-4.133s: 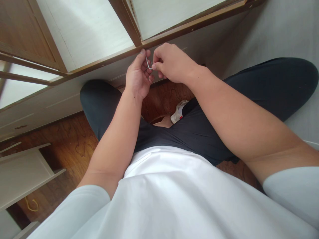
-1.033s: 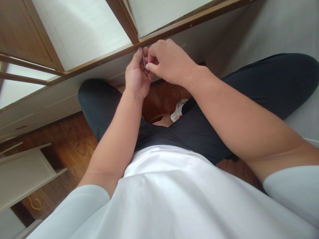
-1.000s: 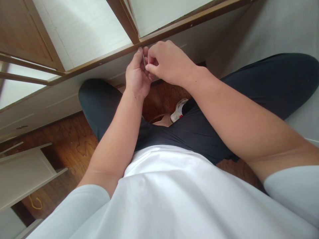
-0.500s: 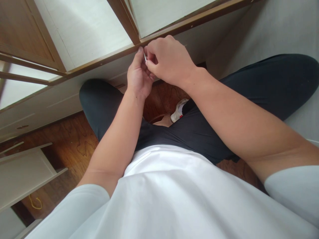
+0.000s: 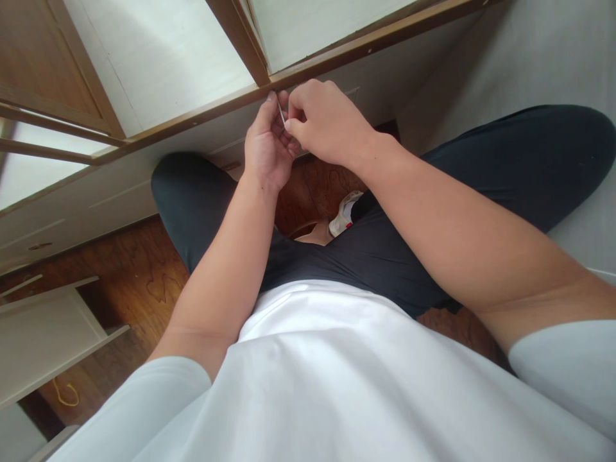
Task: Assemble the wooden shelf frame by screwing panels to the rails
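Close together, my two hands meet just below the brown wooden rail of a cabinet. Between them is a thin, shiny metal rod, too small to name more exactly. My right hand pinches its lower end between thumb and curled fingers. My left hand is palm up, its thumb and bent fingers closed around the rod's upper end, near the foot of a wooden upright. What the rod's upper tip touches is hidden by the left fingers.
White panels fill the frame beyond the rail, with a brown wooden door at upper left. At lower left a pale drawer-like piece lies on the wooden floor near a yellow cord. My bent knees flank the hands.
My right hand has shifted slightly down and right, away from the rail, and more of the metal rod shows. My left hand stays nearly where it was.
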{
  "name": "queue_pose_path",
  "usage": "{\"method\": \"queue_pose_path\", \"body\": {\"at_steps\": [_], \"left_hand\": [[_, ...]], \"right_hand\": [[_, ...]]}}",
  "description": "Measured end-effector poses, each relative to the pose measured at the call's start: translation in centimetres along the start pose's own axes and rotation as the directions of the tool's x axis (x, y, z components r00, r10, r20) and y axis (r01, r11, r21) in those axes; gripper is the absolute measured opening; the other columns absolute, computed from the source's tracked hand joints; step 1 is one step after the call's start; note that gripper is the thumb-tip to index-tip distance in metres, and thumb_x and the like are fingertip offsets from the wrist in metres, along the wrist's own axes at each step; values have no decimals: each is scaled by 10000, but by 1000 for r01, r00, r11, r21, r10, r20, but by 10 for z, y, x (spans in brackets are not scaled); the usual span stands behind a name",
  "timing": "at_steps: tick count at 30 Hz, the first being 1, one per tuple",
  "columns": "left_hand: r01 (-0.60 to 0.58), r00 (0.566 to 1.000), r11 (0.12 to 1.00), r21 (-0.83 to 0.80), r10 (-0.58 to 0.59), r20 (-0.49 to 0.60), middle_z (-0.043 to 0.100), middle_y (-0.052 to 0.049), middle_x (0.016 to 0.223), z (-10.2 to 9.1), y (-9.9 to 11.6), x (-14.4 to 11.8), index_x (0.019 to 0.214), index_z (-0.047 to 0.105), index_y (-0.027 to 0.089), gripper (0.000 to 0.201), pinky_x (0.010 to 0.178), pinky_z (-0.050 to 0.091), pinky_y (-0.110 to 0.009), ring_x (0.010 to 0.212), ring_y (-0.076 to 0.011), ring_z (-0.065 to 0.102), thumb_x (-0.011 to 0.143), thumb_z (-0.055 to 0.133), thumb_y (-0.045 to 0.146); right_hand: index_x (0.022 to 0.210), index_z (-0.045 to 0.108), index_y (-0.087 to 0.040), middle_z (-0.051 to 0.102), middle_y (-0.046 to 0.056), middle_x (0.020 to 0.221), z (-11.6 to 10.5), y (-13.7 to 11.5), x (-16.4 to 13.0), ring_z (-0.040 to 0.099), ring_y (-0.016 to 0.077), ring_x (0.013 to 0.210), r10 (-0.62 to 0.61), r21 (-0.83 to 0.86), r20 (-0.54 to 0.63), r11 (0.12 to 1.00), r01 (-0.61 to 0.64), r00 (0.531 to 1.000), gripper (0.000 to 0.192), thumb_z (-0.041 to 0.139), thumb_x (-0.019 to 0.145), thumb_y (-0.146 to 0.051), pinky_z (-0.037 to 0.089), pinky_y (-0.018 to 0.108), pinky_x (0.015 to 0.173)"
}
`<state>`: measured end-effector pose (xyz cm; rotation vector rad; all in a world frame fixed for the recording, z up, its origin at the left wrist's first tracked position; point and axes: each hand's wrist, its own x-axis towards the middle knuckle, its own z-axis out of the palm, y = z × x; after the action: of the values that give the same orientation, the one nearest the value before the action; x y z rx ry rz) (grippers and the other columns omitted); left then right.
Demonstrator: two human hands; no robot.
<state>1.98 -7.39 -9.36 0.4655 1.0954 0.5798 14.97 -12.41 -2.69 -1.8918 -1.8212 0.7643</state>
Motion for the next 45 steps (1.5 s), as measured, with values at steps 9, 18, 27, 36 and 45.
{"method": "queue_pose_path", "body": {"at_steps": [9, 18, 27, 36, 45], "left_hand": [[-32, 998, 997, -64, 28, -55, 680, -12, 668, -4, -2, 9, 1100, 723, 509, 377, 482, 472, -345, 853, -293, 706, 730, 770, 567], [-219, 976, 975, -33, 219, -14, 639, 16, 682, -5, -3, 10, 880, 712, 360, 121, 472, 430, -284, 580, -167, 592, 822, 756, 457], [-181, 983, 981, 64, 178, 44, 621, -11, 654, -16, -4, 20, 942, 710, 443, 266, 531, 407, -360, 820, -275, 616, 746, 766, 614], [-289, 957, 948, 137, 288, 26, 648, -8, 736, -13, -4, 16, 892, 692, 407, 281, 586, 390, -351, 902, -257, 577, 741, 779, 627], [-243, 969, 968, 66, 240, 52, 609, -3, 683, -11, -3, 12, 934, 688, 389, 216, 614, 385, -319, 934, -231, 581, 839, 767, 566]], "right_hand": [[650, 586, -191, 670, 15, 608, 2, 4, 4, 629, 123, 551, 84, 330, 126, 936, -121, 989, 238, 529, 849, -75, 483, 212, 609], [658, 547, -242, 711, 0, 656, 15, 13, 6, 649, 131, 546, 51, 348, 208, 929, -123, 977, 349, 397, 970, -192, 481, 225, 595], [929, 666, -163, 761, 105, 949, -5, 5, 3, 697, 216, 790, 80, 51, 74, 995, -84, 994, 235, 454, 1000, -238, 525, 338, 794], [1005, 718, -139, 744, 165, 1078, -13, -5, -6, 695, 322, 1005, 26, -137, -30, 990, -29, 999, 321, 432, 1001, -287, 561, 476, 904], [971, 712, -137, 750, 169, 1029, -13, -5, -7, 707, 352, 992, 23, -136, -28, 990, -27, 999, 276, 460, 960, -250, 571, 498, 875]]}}
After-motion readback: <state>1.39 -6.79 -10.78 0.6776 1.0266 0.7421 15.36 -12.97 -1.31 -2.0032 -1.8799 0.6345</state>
